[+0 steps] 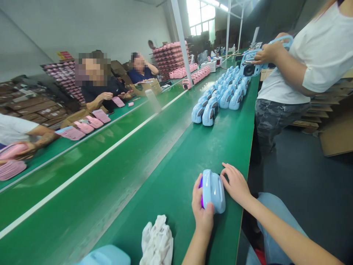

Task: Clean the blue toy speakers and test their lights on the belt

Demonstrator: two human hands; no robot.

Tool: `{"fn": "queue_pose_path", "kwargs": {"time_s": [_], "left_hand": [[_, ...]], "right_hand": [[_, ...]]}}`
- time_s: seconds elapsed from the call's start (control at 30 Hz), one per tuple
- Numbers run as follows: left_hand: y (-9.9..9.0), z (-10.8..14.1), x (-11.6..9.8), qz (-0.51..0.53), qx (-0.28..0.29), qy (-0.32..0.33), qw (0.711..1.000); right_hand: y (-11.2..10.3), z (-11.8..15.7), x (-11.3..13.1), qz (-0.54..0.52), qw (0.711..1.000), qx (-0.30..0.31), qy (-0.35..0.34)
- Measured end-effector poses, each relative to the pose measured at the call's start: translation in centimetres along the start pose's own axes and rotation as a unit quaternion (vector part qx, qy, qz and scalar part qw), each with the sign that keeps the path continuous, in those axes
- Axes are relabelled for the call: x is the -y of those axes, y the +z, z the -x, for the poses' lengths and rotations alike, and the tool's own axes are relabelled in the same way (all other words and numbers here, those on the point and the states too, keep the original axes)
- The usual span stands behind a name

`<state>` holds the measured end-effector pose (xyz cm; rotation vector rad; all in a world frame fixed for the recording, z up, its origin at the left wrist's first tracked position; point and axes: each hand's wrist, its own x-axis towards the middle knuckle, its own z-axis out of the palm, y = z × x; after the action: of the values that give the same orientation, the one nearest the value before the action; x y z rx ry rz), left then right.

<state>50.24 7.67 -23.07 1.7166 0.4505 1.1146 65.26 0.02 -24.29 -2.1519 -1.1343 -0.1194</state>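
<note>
Glossy light-blue rounded plastic device (216, 193): on green table (173, 176), near edge, purple glow on one face. Left hand (202, 209): gripping casing between fingers and thumb, likely for steadiness. Right hand (237, 184): fingers loosely spread beside opposite face (contact unclear). Crumpled white cloth (157, 241): set aside, nearby.

Light-blue jeans (273, 202), bare forearms (281, 227)

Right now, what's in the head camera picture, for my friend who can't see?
A left hand holds a glossy light-blue device on a green table, the right hand beside it. Farther along stand rows of blue devices, near a standing person.
</note>
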Motion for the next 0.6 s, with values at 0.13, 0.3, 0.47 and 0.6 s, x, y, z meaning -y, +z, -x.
{"fn": "queue_pose_path", "kwargs": {"time_s": [0.13, 0.3, 0.47, 0.6], "left_hand": [[-0.01, 0.04, -0.11, 0.000, 0.001, -0.003, 1.000], [0.17, -0.10, -0.44, -0.002, 0.007, -0.002, 1.000], [0.38, -0.17, -0.56, -0.004, 0.008, 0.003, 1.000], [0.48, -0.16, -0.55, -0.005, 0.011, 0.004, 1.000]], "right_hand": [[0.04, 0.02, 0.01, 0.002, 1.000, -0.003, -0.002], [0.06, 0.07, -0.04, 0.000, 1.000, -0.002, -0.003], [0.07, 0.09, -0.19, 0.005, 1.000, 0.007, 0.000], [0.03, 0.08, -0.22, 0.007, 1.000, 0.008, 0.000]]}}
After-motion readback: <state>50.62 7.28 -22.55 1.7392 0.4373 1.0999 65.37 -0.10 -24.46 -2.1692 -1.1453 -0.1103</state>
